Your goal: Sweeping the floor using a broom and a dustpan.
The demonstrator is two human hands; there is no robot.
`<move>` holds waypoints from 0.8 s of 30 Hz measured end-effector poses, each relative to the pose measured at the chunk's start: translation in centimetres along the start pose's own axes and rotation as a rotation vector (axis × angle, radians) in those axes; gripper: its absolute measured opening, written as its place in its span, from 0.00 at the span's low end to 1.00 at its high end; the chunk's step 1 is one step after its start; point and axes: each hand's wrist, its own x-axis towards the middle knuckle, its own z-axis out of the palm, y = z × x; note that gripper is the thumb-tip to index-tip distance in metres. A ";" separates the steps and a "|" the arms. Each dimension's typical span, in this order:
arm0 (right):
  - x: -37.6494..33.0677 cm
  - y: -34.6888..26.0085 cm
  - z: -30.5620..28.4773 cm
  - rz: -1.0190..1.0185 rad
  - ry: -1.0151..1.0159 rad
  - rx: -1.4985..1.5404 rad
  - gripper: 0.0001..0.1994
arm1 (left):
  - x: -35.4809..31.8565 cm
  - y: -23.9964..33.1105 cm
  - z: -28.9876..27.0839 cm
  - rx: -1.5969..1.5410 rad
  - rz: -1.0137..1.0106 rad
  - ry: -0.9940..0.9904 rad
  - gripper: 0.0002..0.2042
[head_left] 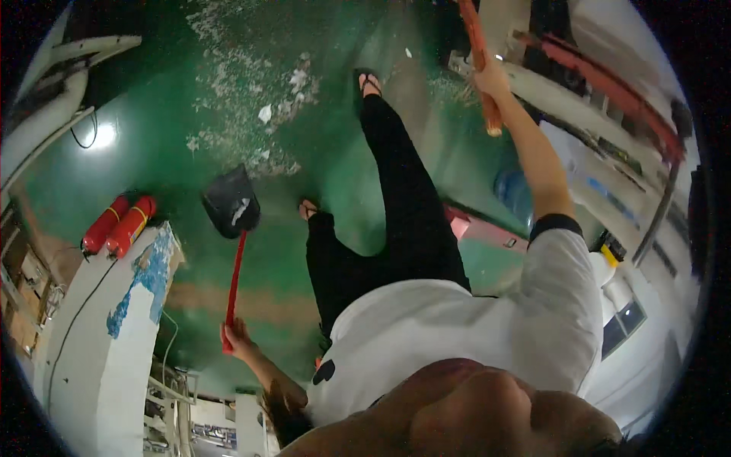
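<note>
My left hand (237, 337) is closed round the upper end of the red handle of a long-handled dustpan (222, 199). Its dark pan rests on the green floor, tilted, with a small pale scrap in it. On the right, my right hand (493, 80) grips a reddish-orange wooden pole (475, 38). One blunt end of the pole sticks out below the hand. The other end runs out past the top of the picture, so I cannot see what it carries. Pale crumbs and white scraps (265, 114) lie scattered on the floor beyond the pan.
Two red fire extinguishers (131, 227) are at the left, by a white block (114, 335) with peeling blue paint. Machine frames line the right side, with a red bar (609, 87). A pink-red box (487, 232) and a blue see-through container (514, 190) are beside my legs.
</note>
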 end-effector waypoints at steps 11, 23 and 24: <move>25.7 5.1 10.6 0.285 -0.080 0.054 0.35 | -8.5 7.5 11.9 0.147 -0.176 0.079 0.15; -1.5 -5.8 -4.0 0.350 -0.509 0.587 0.36 | -11.0 4.1 16.2 0.059 0.062 -0.190 0.16; -2.4 -5.9 -7.0 0.346 -0.613 0.769 0.35 | -10.8 4.2 17.3 0.194 0.201 -0.262 0.15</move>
